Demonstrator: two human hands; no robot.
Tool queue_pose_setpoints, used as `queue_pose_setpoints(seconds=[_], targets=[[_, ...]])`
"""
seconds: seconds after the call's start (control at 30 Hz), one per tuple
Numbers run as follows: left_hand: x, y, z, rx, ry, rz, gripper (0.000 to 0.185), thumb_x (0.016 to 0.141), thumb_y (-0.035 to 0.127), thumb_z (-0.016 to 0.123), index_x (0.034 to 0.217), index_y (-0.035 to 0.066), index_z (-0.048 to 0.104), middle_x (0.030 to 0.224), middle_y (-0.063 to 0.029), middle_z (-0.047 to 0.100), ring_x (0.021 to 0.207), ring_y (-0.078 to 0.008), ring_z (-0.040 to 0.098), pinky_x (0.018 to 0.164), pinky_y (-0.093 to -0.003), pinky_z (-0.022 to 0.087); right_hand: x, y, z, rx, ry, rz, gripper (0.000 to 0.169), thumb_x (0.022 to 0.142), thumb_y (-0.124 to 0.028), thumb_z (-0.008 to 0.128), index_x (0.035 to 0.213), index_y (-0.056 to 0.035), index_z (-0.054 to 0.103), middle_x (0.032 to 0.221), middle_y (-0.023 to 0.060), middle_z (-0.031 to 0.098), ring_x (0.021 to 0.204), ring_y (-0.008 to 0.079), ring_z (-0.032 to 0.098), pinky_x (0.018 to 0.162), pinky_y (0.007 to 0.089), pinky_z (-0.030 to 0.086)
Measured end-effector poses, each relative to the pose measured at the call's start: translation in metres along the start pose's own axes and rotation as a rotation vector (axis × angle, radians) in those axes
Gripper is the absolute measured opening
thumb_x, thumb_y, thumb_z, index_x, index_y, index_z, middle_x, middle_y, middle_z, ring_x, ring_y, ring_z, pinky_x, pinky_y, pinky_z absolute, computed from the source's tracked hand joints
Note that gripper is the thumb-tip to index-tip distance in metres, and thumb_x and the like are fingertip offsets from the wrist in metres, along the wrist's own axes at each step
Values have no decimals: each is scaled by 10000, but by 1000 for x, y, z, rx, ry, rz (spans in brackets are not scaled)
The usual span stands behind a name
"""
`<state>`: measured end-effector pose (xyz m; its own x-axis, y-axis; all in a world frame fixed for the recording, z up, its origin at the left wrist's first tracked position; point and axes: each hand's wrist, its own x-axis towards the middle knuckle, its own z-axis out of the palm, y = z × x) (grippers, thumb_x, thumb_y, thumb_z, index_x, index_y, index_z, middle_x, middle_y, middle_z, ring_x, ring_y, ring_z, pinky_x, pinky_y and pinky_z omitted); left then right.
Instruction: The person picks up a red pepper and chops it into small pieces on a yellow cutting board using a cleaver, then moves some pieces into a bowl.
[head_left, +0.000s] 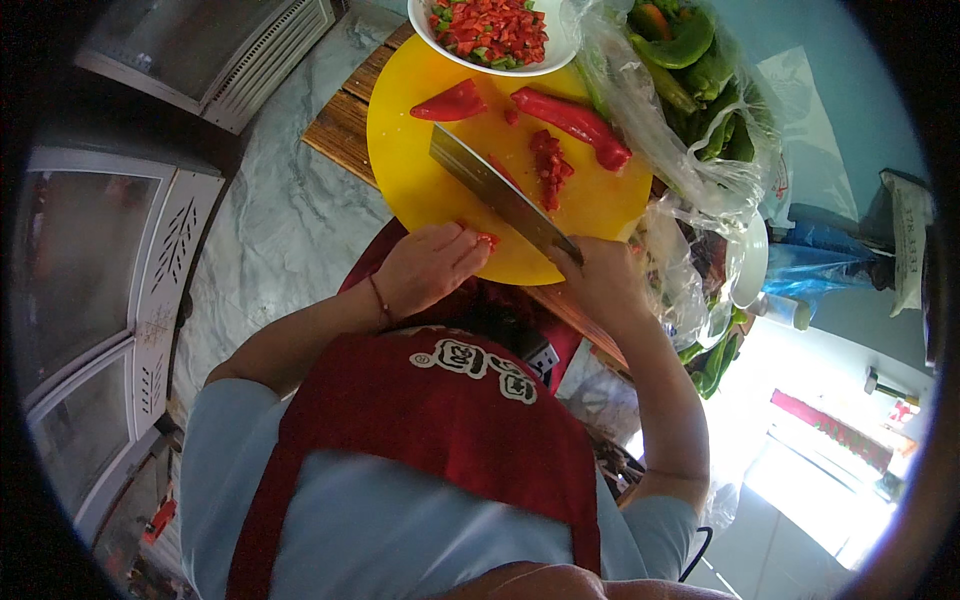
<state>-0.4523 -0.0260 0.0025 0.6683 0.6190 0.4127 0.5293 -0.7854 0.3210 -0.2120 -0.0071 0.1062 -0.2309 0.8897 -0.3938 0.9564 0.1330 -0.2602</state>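
My right hand (606, 276) grips the handle of a broad kitchen knife (499, 191), its blade slanting up and left over a round yellow cutting board (409, 169). Near the board's front edge, the curled fingers of my left hand (431, 262) cover a red pepper piece (489, 240); most of it is hidden. Beyond the blade lies a small heap of chopped red pepper (551, 169). A long red pepper (570, 120) and a pointed red pepper piece (451, 103) rest farther back. A thin red strip (504, 171) lies beside the blade.
A white bowl (561, 36) with diced red and green pepper stands at the board's far edge. Right of it, a clear plastic bag (637, 112) holds green peppers (694, 67). More plastic bags (679, 262) and loose green peppers (716, 367) lie by my right arm, on the wooden table (341, 131).
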Motion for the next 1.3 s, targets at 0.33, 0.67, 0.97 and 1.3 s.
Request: queue_pose_setpoints(seconds=[0.33, 0.67, 0.97, 1.3], targets=[[15, -3, 0, 124, 11, 18, 286, 805, 112, 607, 1076, 19, 612, 1053, -89, 594, 952, -223, 576, 778, -335, 498, -33, -8, -14, -6, 0, -29, 323, 952, -339, 507, 928, -53, 655, 803, 181, 654, 755, 381, 651, 681, 477, 528], [23, -6, -1, 75, -45, -35, 313, 825, 160, 563, 1114, 42, 588, 1035, -63, 578, 999, -218, 552, 794, -316, 498, -39, -9, -22, -26, -59, 32, 300, 936, -328, 533, 936, -54, 653, 826, 177, 659, 791, 370, 652, 682, 474, 521], [14, -5, -1, 78, -47, 54, 317, 819, 155, 573, 1101, 12, 590, 1035, -89, 562, 972, -249, 553, 821, -359, 502, 6, -22, 28, -6, 128, -11, 320, 929, -366, 539, 932, -71, 664, 787, 176, 649, 770, 373, 643, 670, 461, 509], [14, -13, 5, 130, 42, 48, 202, 799, 140, 577, 984, 69, 614, 980, -27, 560, 910, -194, 558, 725, -299, 504, -20, -15, -5, -58, -26, -25, 355, 960, -377, 482, 899, -63, 637, 845, 159, 657, 794, 371, 655, 694, 473, 534]])
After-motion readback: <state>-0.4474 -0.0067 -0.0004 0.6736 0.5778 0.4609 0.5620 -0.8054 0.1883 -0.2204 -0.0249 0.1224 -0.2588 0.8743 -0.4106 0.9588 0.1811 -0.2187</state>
